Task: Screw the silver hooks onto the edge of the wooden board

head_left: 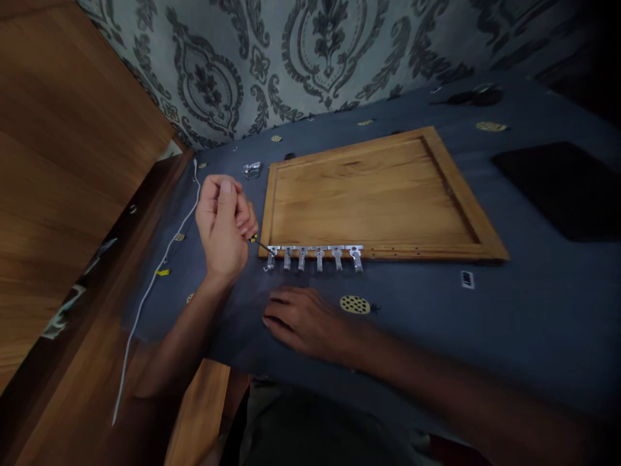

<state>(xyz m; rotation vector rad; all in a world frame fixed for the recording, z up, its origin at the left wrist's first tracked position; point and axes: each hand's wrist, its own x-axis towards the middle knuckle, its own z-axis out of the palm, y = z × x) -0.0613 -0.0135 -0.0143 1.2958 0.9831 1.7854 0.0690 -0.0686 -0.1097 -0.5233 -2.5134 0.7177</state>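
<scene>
My left hand (224, 217) is closed round a screwdriver (262, 245); a bit of its yellow and black handle and the thin shaft show below the fist. The shaft slants down to the leftmost metal cabinet hinge (272, 257). Several such hinges, among them the rightmost hinge (356, 257), stand in a row along the near edge of a wooden cabinet door (359, 194). The door lies flat on a dark blue cloth (412, 362). My right hand (303, 323) rests on the cloth in front of the hinges, fingers loosely extended, holding nothing.
Behind the door lies a loose metal hinge (251, 170). A white cable (145, 294) with a yellow tag (163, 272) runs along the left. To the right are a black flat object (557, 188), a dark tool (478, 96) and a small label (467, 279). Wooden panels stand left.
</scene>
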